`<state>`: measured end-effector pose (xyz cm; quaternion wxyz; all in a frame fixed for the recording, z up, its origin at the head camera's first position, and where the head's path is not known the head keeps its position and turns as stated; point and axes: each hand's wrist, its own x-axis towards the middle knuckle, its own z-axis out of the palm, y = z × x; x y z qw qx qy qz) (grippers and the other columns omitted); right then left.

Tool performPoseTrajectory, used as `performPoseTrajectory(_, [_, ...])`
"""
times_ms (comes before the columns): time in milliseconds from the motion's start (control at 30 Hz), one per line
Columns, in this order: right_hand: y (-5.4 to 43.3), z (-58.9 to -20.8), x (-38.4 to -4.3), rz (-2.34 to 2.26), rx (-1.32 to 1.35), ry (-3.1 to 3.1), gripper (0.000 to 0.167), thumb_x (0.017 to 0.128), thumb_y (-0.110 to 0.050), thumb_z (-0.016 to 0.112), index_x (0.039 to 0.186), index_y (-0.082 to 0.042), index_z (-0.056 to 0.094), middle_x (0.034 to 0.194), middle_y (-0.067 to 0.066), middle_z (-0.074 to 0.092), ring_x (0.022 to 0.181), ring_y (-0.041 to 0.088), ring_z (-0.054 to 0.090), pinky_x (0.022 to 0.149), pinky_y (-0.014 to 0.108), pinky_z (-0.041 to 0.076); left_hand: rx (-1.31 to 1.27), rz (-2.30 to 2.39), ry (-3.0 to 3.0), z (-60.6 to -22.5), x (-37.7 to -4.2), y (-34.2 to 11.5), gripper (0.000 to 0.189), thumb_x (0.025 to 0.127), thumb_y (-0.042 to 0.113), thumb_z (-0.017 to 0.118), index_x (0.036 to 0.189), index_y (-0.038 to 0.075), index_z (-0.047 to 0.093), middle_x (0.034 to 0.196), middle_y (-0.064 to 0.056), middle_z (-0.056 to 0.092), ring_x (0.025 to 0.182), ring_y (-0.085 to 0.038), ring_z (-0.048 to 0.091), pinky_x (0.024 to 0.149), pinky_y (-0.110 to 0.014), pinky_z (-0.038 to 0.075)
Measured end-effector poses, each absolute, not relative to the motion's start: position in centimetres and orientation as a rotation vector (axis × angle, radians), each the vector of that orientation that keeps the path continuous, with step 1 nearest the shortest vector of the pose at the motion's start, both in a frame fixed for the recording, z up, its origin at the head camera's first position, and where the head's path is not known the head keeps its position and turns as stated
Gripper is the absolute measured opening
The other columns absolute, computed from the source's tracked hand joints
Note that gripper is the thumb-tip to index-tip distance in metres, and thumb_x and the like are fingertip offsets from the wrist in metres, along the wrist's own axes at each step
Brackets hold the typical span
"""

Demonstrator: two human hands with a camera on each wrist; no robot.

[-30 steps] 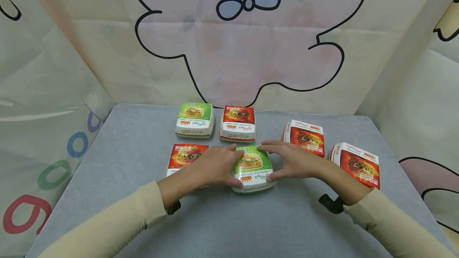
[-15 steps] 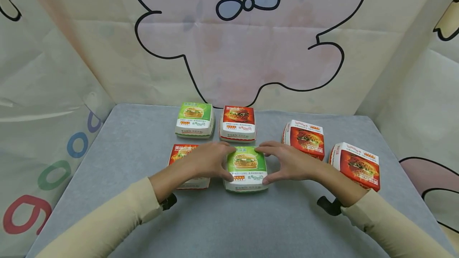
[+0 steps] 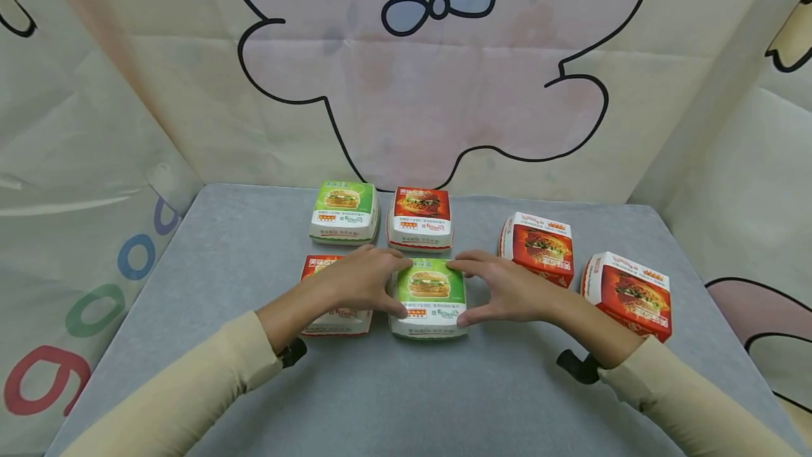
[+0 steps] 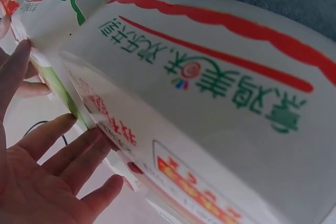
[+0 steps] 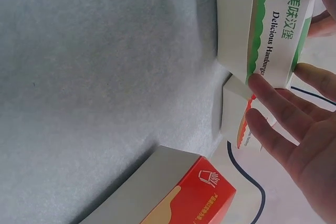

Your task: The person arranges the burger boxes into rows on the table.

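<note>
A green-and-white hamburger box (image 3: 428,298) lies on the table between my hands, printed side up. From its left side my left hand (image 3: 364,281) grips it, thumb at the front corner and fingertips by the back. My right hand (image 3: 507,288) holds the opposite side likewise, its fingertips on the lettered side wall in the right wrist view. A red-and-white hamburger box (image 3: 339,323) lies close to the left, partly hidden under my left forearm. Its white side wall (image 4: 210,77) fills much of the left wrist view.
Behind stand another green hamburger box (image 3: 345,214) and a red one (image 3: 420,221), side by side. Two more red boxes, one farther back (image 3: 539,249) and one nearer (image 3: 631,295), lie angled at the right. Cartoon-printed sheets (image 3: 412,104) wall in the grey table (image 3: 393,400).
Both hands have moved left with the green hamburger box between them, and it has turned square to the front. It now lies close beside the red box on the left.
</note>
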<state>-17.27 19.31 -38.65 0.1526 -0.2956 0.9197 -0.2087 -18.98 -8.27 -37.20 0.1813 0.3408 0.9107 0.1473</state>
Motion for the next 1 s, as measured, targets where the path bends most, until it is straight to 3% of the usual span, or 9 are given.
performPoseTrajectory(1000, [18.7,-39.03,-17.15,-0.589,-0.843,2.644,0.091,0.076,-0.064,0.075,0.149,-0.017,0.047,0.15,0.009,0.043,0.127,0.027,0.05,0.095,0.049,0.05,0.951,0.457,2.553,-37.11,-19.24,-8.96,0.082,0.077,0.043,0.085,0.143,0.007,0.053,0.144,-0.009,0.053,0.133,-0.026,0.049,0.109,-0.043,0.039])
